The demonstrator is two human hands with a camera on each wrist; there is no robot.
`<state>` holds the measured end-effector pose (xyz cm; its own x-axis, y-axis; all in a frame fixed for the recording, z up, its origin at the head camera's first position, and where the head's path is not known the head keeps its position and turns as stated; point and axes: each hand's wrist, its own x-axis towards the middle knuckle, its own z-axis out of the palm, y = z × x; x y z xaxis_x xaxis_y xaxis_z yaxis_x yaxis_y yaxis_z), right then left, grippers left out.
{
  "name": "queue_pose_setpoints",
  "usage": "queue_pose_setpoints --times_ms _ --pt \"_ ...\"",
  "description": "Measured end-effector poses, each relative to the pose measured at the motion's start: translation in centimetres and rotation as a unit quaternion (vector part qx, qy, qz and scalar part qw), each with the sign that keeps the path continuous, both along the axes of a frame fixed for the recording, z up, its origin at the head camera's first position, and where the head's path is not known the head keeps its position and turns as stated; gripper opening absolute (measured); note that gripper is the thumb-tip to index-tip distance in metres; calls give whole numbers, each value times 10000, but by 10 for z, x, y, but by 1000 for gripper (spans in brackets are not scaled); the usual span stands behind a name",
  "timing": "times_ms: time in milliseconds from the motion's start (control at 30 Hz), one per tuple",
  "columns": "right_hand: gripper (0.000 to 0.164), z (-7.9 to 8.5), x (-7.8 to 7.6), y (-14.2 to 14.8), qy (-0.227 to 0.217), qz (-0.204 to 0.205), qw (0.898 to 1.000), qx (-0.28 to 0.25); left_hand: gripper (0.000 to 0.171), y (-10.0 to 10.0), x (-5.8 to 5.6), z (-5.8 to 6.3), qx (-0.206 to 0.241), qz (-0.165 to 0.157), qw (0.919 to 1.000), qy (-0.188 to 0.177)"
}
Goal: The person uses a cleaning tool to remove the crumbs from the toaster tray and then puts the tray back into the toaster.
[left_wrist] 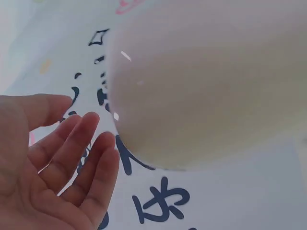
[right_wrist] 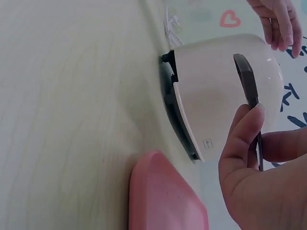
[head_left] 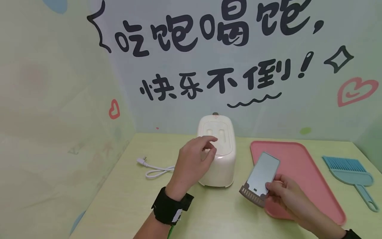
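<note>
A cream-white toaster [head_left: 219, 171] with a lid on top stands on the table near the back wall. My left hand [head_left: 194, 162] hovers beside its upper part, fingers loosely bent; in the left wrist view this hand [left_wrist: 57, 167] appears apart from the toaster's rounded side [left_wrist: 201, 91]. To the right, my right hand [head_left: 290, 196] pinches a flat grey metal crumb tray [head_left: 264, 171] with a brown slotted end, between thumb and fingers. Edge-on in the right wrist view, the crumb tray [right_wrist: 247, 79] is raised above the table in front of the toaster.
A pink tray [head_left: 293, 162] lies right of the toaster, partly under my right hand. Farther right is a blue brush [head_left: 347, 172]. A white power cord with plug [head_left: 155, 171] lies left of the toaster. Walls with printed lettering close in the back and left.
</note>
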<state>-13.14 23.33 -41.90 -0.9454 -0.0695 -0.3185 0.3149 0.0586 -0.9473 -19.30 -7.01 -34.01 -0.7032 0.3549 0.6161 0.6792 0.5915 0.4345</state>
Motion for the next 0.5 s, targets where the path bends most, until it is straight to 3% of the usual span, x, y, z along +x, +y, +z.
queue_pose_setpoints --times_ms 67,167,333,500 --pt "36 -3 3 -2 -101 76 9999 52 30 -5 -6 -4 -314 395 9977 461" --pt "35 -6 7 -6 -342 180 9992 23 45 -10 -15 -11 -654 591 9945 565" --pt "35 -13 13 -12 -347 634 9974 -63 73 -13 -23 -21 -978 474 9941 59" --pt "26 -25 19 -17 -135 1302 9906 -401 86 -13 -27 -29 -1061 389 9928 -408"
